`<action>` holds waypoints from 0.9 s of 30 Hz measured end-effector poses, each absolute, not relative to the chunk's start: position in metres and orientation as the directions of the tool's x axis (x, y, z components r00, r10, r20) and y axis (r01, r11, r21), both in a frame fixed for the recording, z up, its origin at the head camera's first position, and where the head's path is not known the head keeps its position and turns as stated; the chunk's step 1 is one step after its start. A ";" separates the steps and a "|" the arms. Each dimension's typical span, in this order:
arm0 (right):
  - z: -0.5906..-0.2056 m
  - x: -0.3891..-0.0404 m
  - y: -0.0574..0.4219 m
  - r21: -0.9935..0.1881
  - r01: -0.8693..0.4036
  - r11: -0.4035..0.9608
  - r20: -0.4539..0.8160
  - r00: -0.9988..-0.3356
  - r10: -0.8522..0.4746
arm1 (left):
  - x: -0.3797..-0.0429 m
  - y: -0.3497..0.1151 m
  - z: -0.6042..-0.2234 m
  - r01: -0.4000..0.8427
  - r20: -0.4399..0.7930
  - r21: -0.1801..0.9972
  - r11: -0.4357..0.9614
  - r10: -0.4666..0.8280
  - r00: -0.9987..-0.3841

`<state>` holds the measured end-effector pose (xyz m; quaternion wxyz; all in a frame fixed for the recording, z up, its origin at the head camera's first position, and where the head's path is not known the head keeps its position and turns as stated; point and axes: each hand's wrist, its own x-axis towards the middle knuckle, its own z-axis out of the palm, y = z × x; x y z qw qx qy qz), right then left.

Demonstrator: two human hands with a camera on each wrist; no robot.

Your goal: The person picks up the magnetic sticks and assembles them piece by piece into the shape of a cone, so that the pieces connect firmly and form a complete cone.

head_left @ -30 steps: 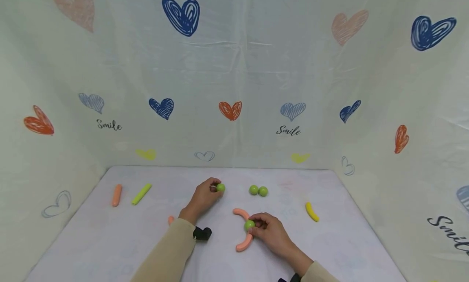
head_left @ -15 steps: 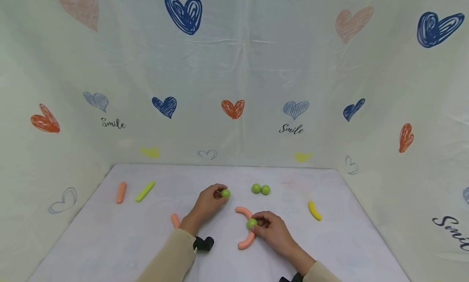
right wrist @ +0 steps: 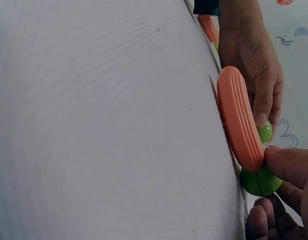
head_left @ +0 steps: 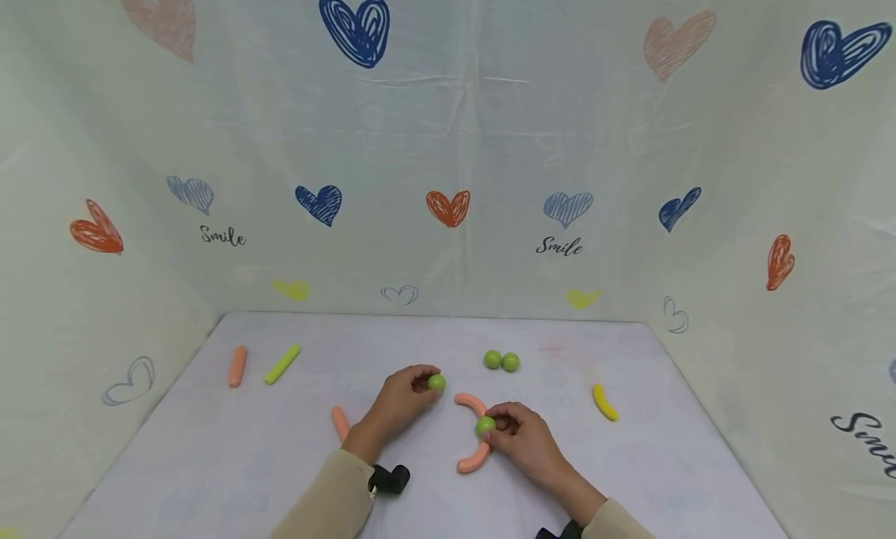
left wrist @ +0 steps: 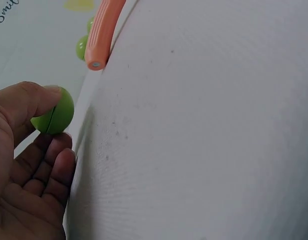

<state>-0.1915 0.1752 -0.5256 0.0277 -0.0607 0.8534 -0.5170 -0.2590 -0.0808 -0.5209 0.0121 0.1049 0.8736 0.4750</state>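
In the head view, my left hand point(head_left: 400, 405) pinches a small green ball point(head_left: 437, 383) above the table's middle. The left wrist view shows that ball point(left wrist: 64, 112) between thumb and fingers, a seam running across it. My right hand point(head_left: 526, 446) pinches another green ball point(head_left: 485, 427) farther right. Two curved orange pieces touch or nearly touch this second ball: an upper piece point(head_left: 470, 402) and a lower piece point(head_left: 474, 459). In the right wrist view, one grooved orange piece point(right wrist: 238, 117) meets the held ball point(right wrist: 260, 183); whether they are joined cannot be told.
Two green balls point(head_left: 493, 359) lie side by side farther back on the white table point(head_left: 392, 337). A yellow curved piece point(head_left: 605, 403) is at the right. Leftward lie an orange rod point(head_left: 237, 366), a yellow-green rod point(head_left: 283, 365) and another orange piece point(head_left: 339, 422) partly behind my left arm.
My left hand has moved right and nearer to me with its green ball, closer to the curved orange pieces. The right hand keeps its hold on its ball. The head view has shifted slightly.
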 end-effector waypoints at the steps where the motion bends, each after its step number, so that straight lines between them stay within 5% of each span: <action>1: -0.526 -0.192 0.175 -0.884 -0.073 0.461 0.014 -0.991 -0.131 | -0.259 -0.081 -0.521 0.176 0.079 0.831 0.528 0.201 -0.976; 27: -0.525 -0.192 0.173 -0.871 -0.056 0.488 0.006 -0.995 -0.103 | -0.249 -0.070 -0.518 0.234 0.070 0.743 0.627 0.275 -0.959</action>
